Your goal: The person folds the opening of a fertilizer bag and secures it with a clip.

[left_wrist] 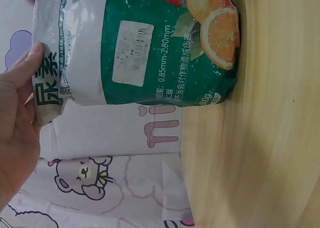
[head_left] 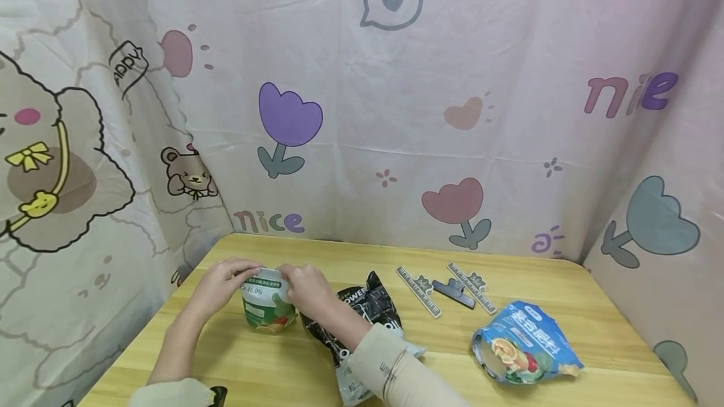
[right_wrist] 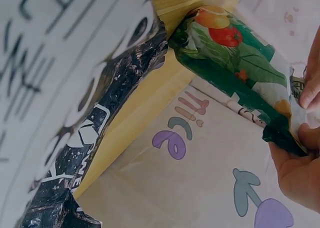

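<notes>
A green and white fertilizer bag (head_left: 263, 313) stands upright on the left part of the table, printed with fruit and vegetables. My left hand (head_left: 226, 281) pinches its top edge at the left corner. At the opposite top corner, my right hand (head_left: 308, 287) grips the edge between thumb and fingers. In the left wrist view, the bag (left_wrist: 135, 53) shows a white label, and its top looks folded near the left hand (left_wrist: 17, 118). The right wrist view shows the right hand (right_wrist: 297, 173) holding the bag's (right_wrist: 245, 73) top corner.
A black and white bag (head_left: 376, 306) lies beneath my right forearm. Farther right are two white ruler-marked clips (head_left: 418, 292) with a dark clip (head_left: 454, 293) between them. A blue bag (head_left: 526, 344) lies on the right of the wooden table (head_left: 611, 331). Printed curtains (head_left: 373, 112) hang around it.
</notes>
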Demonstrator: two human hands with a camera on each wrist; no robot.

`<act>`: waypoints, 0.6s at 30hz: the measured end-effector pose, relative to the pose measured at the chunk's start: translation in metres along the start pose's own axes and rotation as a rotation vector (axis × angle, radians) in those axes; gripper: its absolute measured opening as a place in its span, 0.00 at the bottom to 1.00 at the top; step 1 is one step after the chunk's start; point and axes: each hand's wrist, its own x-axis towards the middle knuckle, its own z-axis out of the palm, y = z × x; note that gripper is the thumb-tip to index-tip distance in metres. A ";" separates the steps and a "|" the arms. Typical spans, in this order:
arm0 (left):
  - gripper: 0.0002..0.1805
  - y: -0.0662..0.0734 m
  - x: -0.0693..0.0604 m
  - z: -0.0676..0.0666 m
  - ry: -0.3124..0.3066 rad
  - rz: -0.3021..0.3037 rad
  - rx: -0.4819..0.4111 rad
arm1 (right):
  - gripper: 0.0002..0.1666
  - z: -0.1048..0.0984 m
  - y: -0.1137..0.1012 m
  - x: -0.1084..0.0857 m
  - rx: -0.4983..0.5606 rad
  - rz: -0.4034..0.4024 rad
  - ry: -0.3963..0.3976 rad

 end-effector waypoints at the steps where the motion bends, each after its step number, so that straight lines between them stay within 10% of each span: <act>1: 0.08 -0.001 0.000 0.000 -0.001 -0.004 -0.001 | 0.18 0.000 0.000 0.000 0.005 0.004 -0.004; 18: 0.06 -0.005 0.000 -0.010 -0.010 -0.045 -0.037 | 0.15 0.000 0.003 -0.001 0.095 0.023 -0.020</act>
